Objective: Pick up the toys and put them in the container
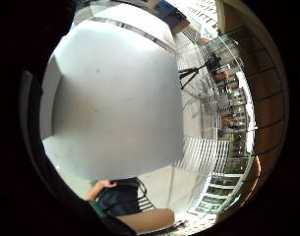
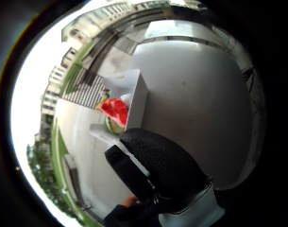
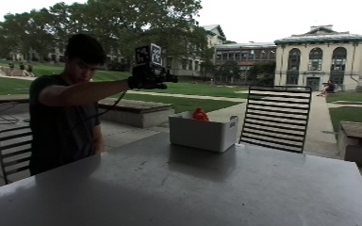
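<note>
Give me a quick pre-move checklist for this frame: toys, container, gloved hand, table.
1. Container upright on the table: ok.
2. Red toy inside the container: ok, it shows above the rim; the thumb side palm view shows red and green inside.
3. Toys left on the table: ok, none show in the outside view.
4. Right hand clear of the container: ok, raised above and to one side.
5. Right hand holding nothing: cannot tell, the fingers are not readable.
6. Bare hand out of the way: cannot tell, it does not show in the outside view.
</note>
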